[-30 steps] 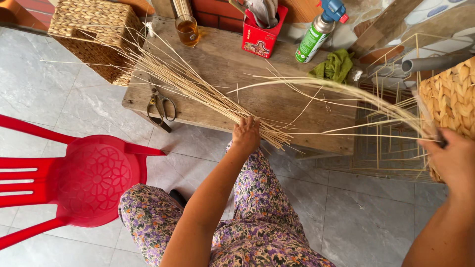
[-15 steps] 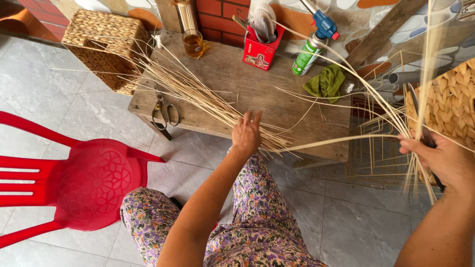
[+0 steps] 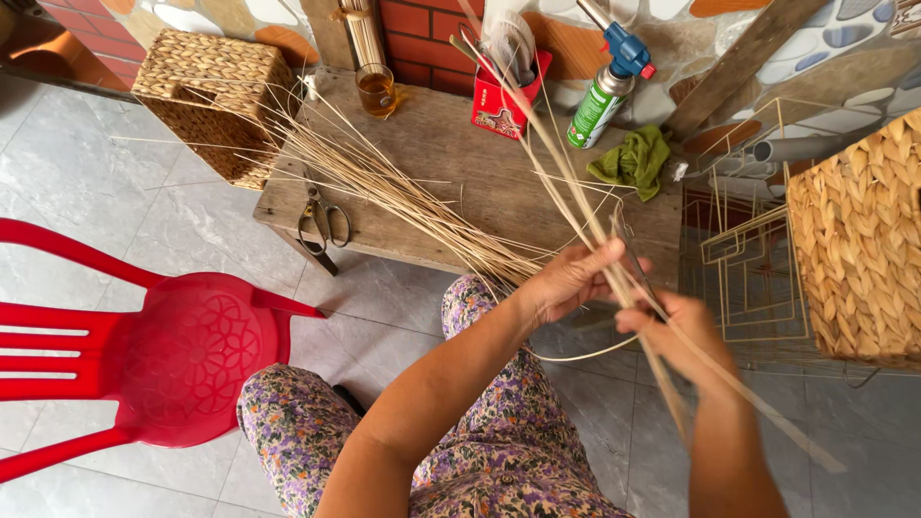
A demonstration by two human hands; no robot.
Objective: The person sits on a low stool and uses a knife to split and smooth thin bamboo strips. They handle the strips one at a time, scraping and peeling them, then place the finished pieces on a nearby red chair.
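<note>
My left hand (image 3: 568, 280) and my right hand (image 3: 673, 331) are close together in front of me, both closed around a few long pale reed strands (image 3: 576, 206) that run up toward the wall and down past my right wrist. A loose bundle of the same reeds (image 3: 384, 182) lies fanned across the low wooden bench (image 3: 432, 134). My knees in floral trousers (image 3: 480, 451) are below the hands.
On the bench lie scissors (image 3: 321, 219), a glass of amber liquid (image 3: 376, 89), a red holder (image 3: 508, 105), a green spray can with a blue torch head (image 3: 604, 91) and a green cloth (image 3: 633, 158). Woven baskets (image 3: 216, 91) (image 3: 859, 240), a wire frame (image 3: 743, 259) and a red plastic chair (image 3: 182, 350) stand around.
My left hand left the reed bundle on the bench and came up to meet my right hand. The right hand swung in from the right, bringing the strands upright between both hands.
</note>
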